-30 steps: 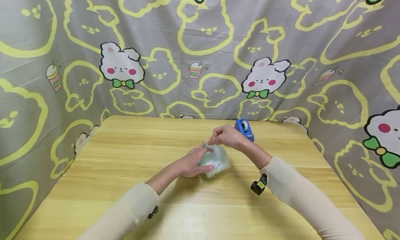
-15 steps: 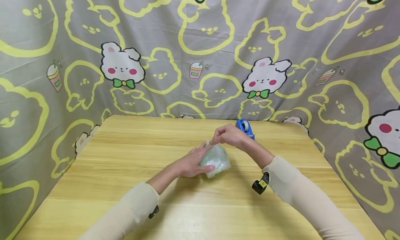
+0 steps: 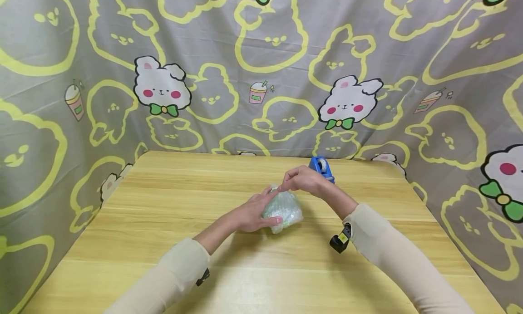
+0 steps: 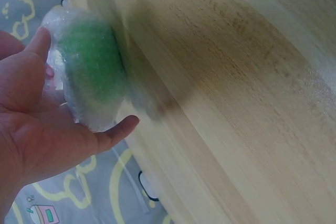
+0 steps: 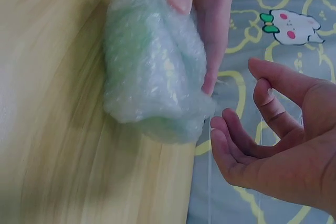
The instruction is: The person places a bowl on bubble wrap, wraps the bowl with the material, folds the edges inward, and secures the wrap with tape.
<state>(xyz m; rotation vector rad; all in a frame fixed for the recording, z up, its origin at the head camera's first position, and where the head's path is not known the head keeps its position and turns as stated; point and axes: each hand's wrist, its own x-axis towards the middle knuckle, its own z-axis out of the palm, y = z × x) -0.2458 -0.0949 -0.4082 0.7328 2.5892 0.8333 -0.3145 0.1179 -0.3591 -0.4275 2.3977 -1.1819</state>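
Note:
A green object wrapped in clear bubble wrap (image 3: pixel 286 209) is on the wooden table, its kind hidden by the layers. My left hand (image 3: pixel 253 214) holds it from the left side, thumb on the near face and fingers on the far side. In the left wrist view, the green bundle (image 4: pixel 92 66) lies between that thumb and the fingers. My right hand (image 3: pixel 304 180) is at its upper far edge, close to the left fingertips. From the right wrist, my right hand (image 5: pixel 283 135) brings thumb and finger together at a corner of the bubble wrap (image 5: pixel 157 61); what exactly they pinch is hard to see.
A blue tape dispenser (image 3: pixel 322 168) with a roll of clear tape stands just behind my right hand. The wooden table (image 3: pixel 184 182) reaches back to a grey curtain (image 3: pixel 229 46) printed with rabbits. Small black cameras (image 3: pixel 340 242) hang at both wrists.
Over the last second my right hand shifts very slightly right at the wrap's edge. My left hand keeps its hold, and the bundle stays nearly in place.

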